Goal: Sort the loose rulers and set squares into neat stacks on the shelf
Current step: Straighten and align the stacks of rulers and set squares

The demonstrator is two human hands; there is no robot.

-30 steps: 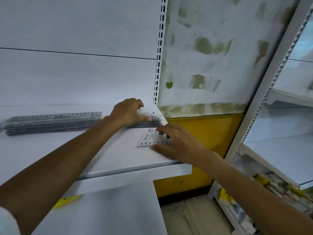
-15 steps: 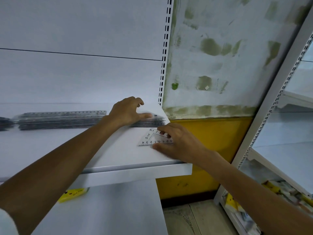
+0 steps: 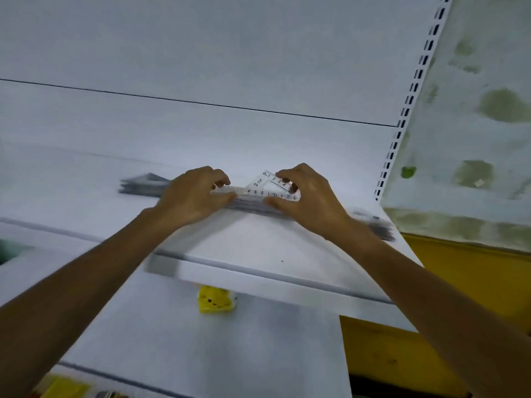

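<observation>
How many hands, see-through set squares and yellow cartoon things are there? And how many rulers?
hands: 2, the left hand and the right hand
clear set square: 1
yellow cartoon-face pack: 1
rulers: a blurred pile, too smeared to count
Total counted: 4

A person's left hand and right hand, seen from a head-worn camera
Both hands are uncovered, as are the left forearm and right forearm to the frame's edge; knuckles stand out, and motion blur softens the outlines
</observation>
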